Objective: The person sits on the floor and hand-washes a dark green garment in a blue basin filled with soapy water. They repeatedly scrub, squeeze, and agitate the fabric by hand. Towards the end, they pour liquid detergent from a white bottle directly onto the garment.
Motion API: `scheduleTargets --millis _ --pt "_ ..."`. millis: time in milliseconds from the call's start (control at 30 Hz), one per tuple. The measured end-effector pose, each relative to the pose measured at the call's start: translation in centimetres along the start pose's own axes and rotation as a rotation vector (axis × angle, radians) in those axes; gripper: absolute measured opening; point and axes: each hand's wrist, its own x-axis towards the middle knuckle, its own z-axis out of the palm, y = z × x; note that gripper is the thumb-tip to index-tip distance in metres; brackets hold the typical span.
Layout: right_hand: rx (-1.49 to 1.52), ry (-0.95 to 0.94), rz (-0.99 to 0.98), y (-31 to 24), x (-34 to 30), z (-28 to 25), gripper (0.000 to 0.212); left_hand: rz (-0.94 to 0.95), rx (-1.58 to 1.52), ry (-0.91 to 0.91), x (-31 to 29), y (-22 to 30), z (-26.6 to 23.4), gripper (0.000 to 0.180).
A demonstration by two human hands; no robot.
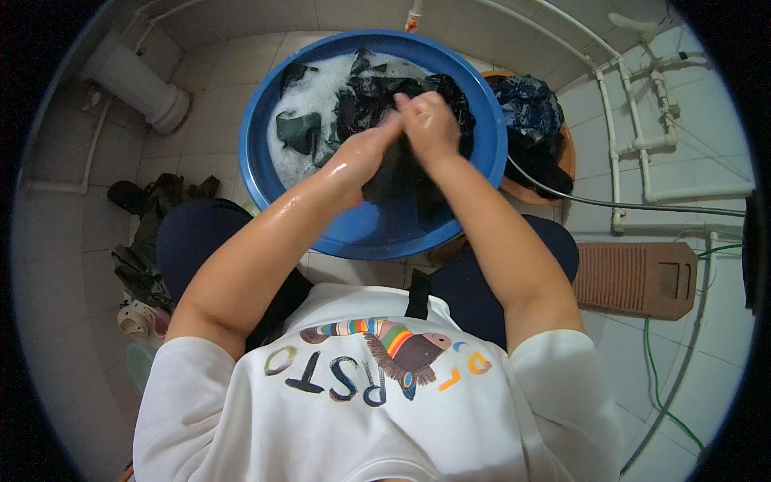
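A large blue basin (253, 181) holds sudsy water and soaked dark clothes. My left hand (368, 159) and my right hand (430, 124) meet over it, wet and slightly blurred. Both are closed on a wet black garment (393, 173), which hangs down between them toward the near side of the basin. My right hand is curled like a fist; the left fingertips are partly hidden against it. More black cloth (361, 104) lies just beyond my hands. To the left, a dark green cloth (299, 132) pokes out of white foam (321, 90).
An orange-brown tub (569, 153) with dark wet clothes (530, 108) stands right of the basin, a grey hose (642, 206) beside it. A brown washboard (618, 277) lies at right near white pipes (606, 120). Dark clothes (152, 233) and a pale clog (136, 318) are at left.
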Motion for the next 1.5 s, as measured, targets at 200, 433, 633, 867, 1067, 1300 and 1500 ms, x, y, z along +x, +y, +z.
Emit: scheduleTargets --millis 200,433,633,867,1067,1300,1500 --pt "0.671 -0.334 0.382 0.3 2.2 -4.3 0.047 0.798 0.84 -0.111 0.3 1.9 -3.6 0.025" --pt "0.149 -0.608 -0.042 -0.1 1.6 -6.1 0.036 0.186 -0.348 -0.123 0.6 2.6 -4.1 0.011" --pt "0.525 -0.458 0.235 1.9 2.0 -5.5 0.025 0.104 0.059 0.095 0.3 2.9 -3.8 0.059" --pt "0.398 -0.52 0.017 0.2 1.1 -5.8 0.026 0.212 -0.047 -0.128 0.0 3.6 -4.1 0.032" --pt "0.119 -0.487 0.005 6.1 0.7 -2.8 0.038 0.329 -0.429 -0.242 0.2 5.4 -4.5 0.033" --pt "1.34 -0.424 0.16 -4.6 1.2 -8.7 0.018 0.123 -0.696 -0.031 0.9 3.9 -4.4 0.057" --pt "0.495 -0.291 -0.484 -9.1 -5.8 -3.2 0.011 0.053 -0.637 -0.066 0.2 -1.9 -1.0 0.043"
